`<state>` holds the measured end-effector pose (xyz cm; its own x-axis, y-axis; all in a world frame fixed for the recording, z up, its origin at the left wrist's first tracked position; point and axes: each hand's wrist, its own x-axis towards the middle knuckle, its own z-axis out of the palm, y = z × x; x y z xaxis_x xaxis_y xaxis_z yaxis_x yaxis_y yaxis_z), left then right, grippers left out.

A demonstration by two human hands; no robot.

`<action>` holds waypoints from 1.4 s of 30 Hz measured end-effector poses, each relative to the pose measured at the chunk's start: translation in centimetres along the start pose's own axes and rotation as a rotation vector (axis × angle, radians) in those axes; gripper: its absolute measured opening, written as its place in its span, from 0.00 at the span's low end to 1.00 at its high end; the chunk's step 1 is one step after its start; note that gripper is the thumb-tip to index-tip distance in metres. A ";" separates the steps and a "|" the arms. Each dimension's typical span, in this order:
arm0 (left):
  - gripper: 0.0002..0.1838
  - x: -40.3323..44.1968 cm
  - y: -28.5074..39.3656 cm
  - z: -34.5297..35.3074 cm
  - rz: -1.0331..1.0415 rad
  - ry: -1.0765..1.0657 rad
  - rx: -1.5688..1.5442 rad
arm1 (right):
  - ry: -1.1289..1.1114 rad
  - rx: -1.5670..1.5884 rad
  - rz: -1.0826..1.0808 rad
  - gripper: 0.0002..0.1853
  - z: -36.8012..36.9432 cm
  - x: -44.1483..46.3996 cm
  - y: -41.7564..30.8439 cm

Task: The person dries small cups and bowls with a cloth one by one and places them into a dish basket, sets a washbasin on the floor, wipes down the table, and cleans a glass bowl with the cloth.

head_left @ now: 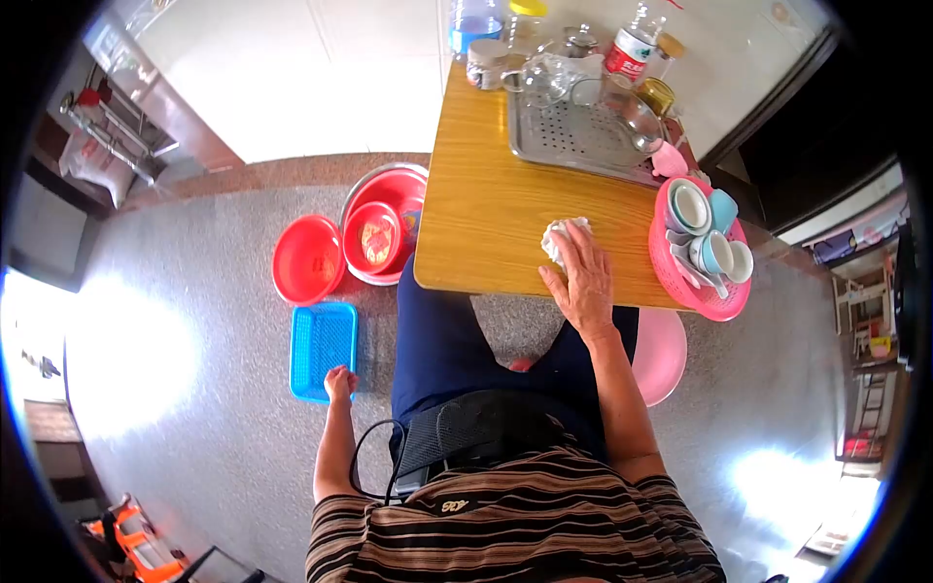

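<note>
A crumpled white cloth (561,236) lies on the wooden table (486,204), near its front edge. My right hand (585,282) rests over the cloth, pressing it to the tabletop, with the fingers stretched forward. Down at my left side, my left hand (340,381) hangs over the corner of a blue plastic basket (324,340), its fingers curled in. Nothing shows in that hand. To the right of my right hand, a pink basket (671,267) full of cups and bowls sits at the table's right corner.
A perforated metal tray (554,141) with glassware stands at the table's back, beside jars and a red-labelled bottle (630,51). Red basins (309,260) are on the floor left of the table. A pink basin (661,360) is under its right side.
</note>
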<state>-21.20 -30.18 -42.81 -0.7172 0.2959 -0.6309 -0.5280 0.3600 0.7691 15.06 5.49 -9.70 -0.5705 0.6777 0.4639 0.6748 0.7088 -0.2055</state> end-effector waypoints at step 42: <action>0.36 -21.7 38.5 53.2 -0.005 -1.164 0.379 | 0.219 0.028 0.206 0.22 -2.2 -3.0 6.3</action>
<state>-1.75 24.38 -4.88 0.2221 0.8387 -0.4972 -0.2244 0.5402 0.8110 22.05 7.49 -10.45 -0.3065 0.7518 0.5838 0.7512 0.5677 -0.3367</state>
